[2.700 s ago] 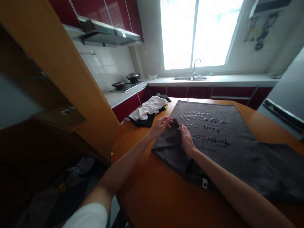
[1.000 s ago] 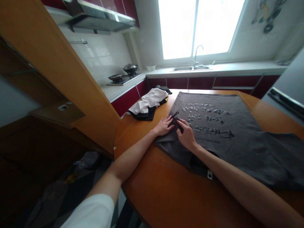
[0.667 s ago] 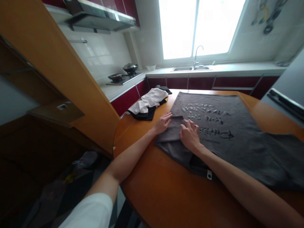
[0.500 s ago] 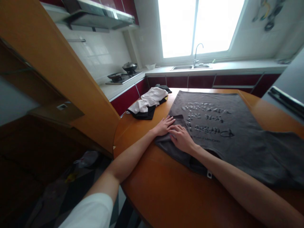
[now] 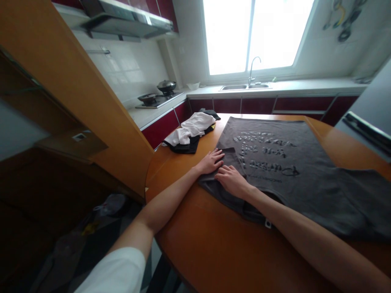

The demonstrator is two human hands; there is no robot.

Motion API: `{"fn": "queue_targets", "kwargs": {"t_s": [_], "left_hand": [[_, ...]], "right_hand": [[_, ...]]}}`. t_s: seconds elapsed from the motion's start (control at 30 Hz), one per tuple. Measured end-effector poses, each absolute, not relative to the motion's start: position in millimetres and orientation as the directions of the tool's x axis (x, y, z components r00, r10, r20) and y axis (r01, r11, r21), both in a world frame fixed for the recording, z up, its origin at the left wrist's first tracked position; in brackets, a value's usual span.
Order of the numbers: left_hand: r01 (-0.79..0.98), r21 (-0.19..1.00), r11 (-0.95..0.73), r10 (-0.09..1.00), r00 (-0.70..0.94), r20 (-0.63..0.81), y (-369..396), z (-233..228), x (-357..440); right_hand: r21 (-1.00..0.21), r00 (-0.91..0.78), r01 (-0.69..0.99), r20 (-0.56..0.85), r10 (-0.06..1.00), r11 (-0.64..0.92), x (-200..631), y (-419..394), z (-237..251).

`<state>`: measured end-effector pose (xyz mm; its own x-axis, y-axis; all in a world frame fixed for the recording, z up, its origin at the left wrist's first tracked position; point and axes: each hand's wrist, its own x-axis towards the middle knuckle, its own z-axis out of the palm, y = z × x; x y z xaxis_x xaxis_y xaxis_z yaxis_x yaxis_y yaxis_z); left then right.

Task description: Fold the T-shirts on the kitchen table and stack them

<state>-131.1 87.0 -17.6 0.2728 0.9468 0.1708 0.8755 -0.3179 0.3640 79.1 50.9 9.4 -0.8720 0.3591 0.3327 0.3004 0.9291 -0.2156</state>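
Note:
A dark grey T-shirt (image 5: 308, 195) with raised lettering lies spread on the wooden table (image 5: 207, 240), its collar toward me and its right sleeve stretched out. The left sleeve is folded inward over the body. My left hand (image 5: 210, 162) rests flat on that folded sleeve, fingers outstretched. Just beside it, my right hand (image 5: 232, 180) touches the same fold with its fingers bent and close together; its fingertips are partly hidden, and I cannot make out whether cloth is pinched. A small white tag (image 5: 268, 224) shows at the collar.
A heap of white and black clothes (image 5: 192, 130) lies at the table's far left edge. Beyond are a stove with a lidded wok (image 5: 166, 86), a sink (image 5: 235, 87) under the window, and a fridge (image 5: 372, 110) at right. A wooden panel (image 5: 100, 101) rises on the left.
My right hand has slid slightly toward me, away from the left hand's fingers, along the folded sleeve. My left hand stays flat in nearly the same place.

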Motion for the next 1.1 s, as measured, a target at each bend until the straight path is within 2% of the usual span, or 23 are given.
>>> {"fn": "queue_targets", "kwargs": {"t_s": [0.03, 0.1, 0.2, 0.3, 0.47, 0.6, 0.7, 0.8, 0.93, 1.1], "left_hand": [[0.877, 0.362, -0.316, 0.948, 0.274, 0.163, 87, -17, -131], [0.879, 0.357, -0.315, 0.948, 0.28, 0.148, 86, -17, -131], [0.88, 0.348, -0.323, 0.946, 0.293, 0.137, 87, -16, -131], [0.868, 0.363, -0.34, 0.94, 0.303, 0.155, 85, -12, -132], [0.837, 0.362, -0.411, 0.908, 0.34, 0.244, 76, -1, -127], [0.844, 0.313, -0.436, 0.9, 0.399, 0.177, 67, 4, -119], [0.858, 0.29, -0.424, 0.906, 0.398, 0.146, 64, 7, -116], [0.861, 0.281, -0.423, 0.905, 0.39, 0.169, 62, 9, -113], [0.873, 0.26, -0.412, 0.911, 0.396, 0.113, 60, 4, -110], [0.897, 0.194, -0.398, 0.915, 0.403, 0.014, 58, 1, -106]], "right_hand": [[-0.236, -0.859, 0.338, 0.317, 0.401, 0.911, 80, 52, 11], [-0.292, -0.788, 0.476, 0.278, 0.55, 0.83, 86, 59, 15], [-0.311, -0.603, 0.719, 0.168, 0.78, 0.622, 100, 78, 21], [-0.284, -0.474, 0.837, 0.05, 0.879, 0.468, 113, 96, 21], [-0.372, -0.409, 0.843, 0.028, 0.912, 0.389, 116, 103, 14], [-0.491, -0.41, 0.787, 0.038, 0.911, 0.374, 110, 104, 22], [-0.594, -0.398, 0.715, 0.087, 0.913, 0.368, 108, 108, 33], [-0.635, -0.373, 0.66, 0.187, 0.909, 0.402, 109, 113, 39], [-0.539, -0.389, 0.697, 0.271, 0.881, 0.473, 111, 113, 33], [-0.324, -0.485, 0.811, 0.094, 0.869, 0.487, 114, 98, 23]]}}
